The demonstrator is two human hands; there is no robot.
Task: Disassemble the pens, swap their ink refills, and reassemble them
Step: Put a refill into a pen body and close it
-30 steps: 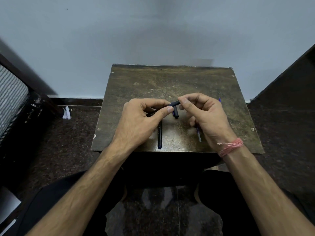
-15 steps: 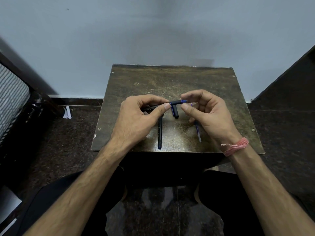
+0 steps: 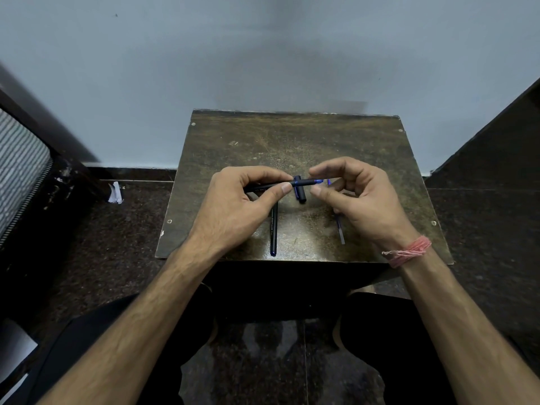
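— How are the two arms placed?
— Both bare forearms are stretched forward from the bottom corners, and the hands are brought close together in the middle.

— What is done by the left hand (image 3: 233, 206)?
— A dark pen (image 3: 280, 185) is pinched between its thumb and curled fingers. The thumb is laid flat along the near side of the pen.

— And the right hand (image 3: 359, 197)?
— It is held just to the right of the left hand. Its fingers are curled, and its thumb and first finger are set above and below the pen's blue tip, with a small gap seen between them. A pink thread band (image 3: 409, 251) is worn on the right wrist.
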